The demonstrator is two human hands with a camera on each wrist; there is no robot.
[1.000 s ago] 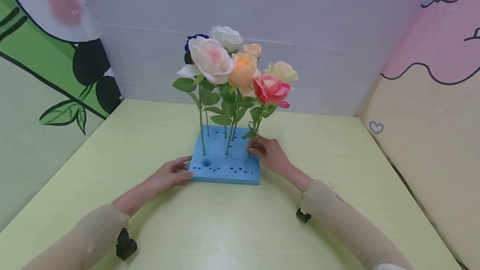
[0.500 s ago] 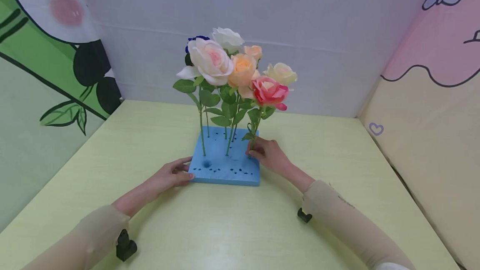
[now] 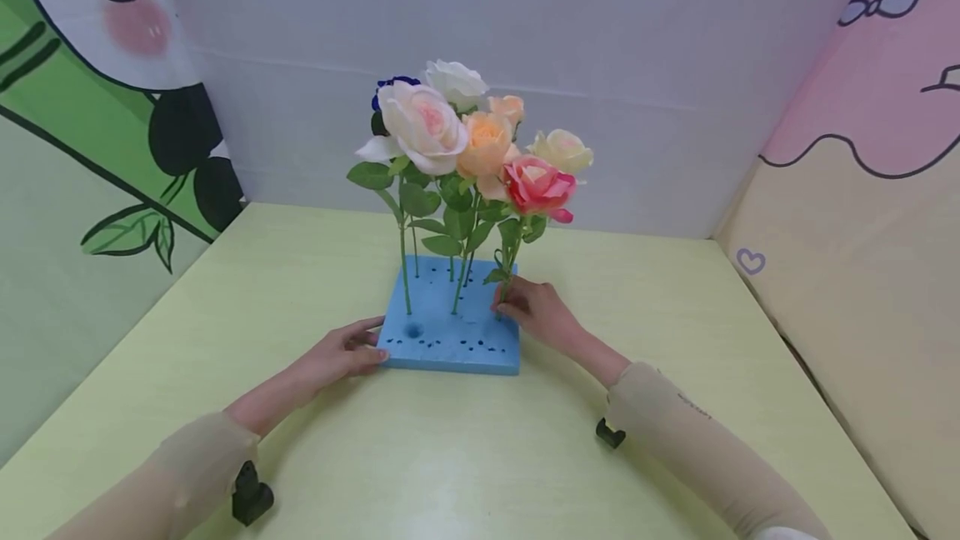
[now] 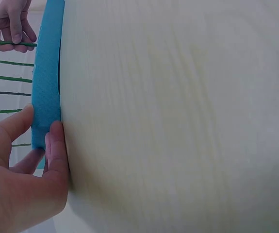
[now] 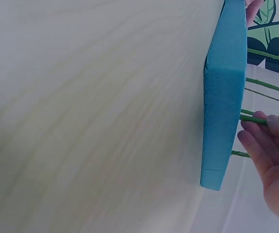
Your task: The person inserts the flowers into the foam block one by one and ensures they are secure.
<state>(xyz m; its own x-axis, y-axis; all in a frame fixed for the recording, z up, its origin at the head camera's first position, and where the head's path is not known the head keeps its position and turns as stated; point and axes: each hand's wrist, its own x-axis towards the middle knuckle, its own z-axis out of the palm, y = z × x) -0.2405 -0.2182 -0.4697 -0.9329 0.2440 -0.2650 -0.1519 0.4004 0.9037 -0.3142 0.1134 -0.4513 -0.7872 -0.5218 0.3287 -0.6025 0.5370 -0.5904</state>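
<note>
My left hand (image 3: 339,355) grips the left front corner of a pierced blue foam board (image 3: 450,359), the thumb on its top face and the fingers at its side edge. With my right hand (image 3: 542,312) I pinch the lower stem (image 5: 252,119) of a pink-red artificial rose (image 3: 540,186), just above the board's right side. The foot of that stem meets the foam. Other artificial roses stand upright in the board: a pale pink one (image 3: 423,125), a peach one (image 3: 486,142), a white one (image 3: 455,83) and a cream one (image 3: 562,150). A dark blue bloom (image 3: 397,82) is mostly hidden behind the pale pink rose.
The board lies on a pale yellow table (image 3: 450,457). A larger round hole (image 3: 413,330) and several small holes mark its front part. A white cloth wall (image 3: 637,90) rises behind, with cartoon-printed panels (image 3: 855,207) at both sides.
Everything sits slightly lower in the head view than before. Both hands keep the same hold, and the roses stand as they did.
</note>
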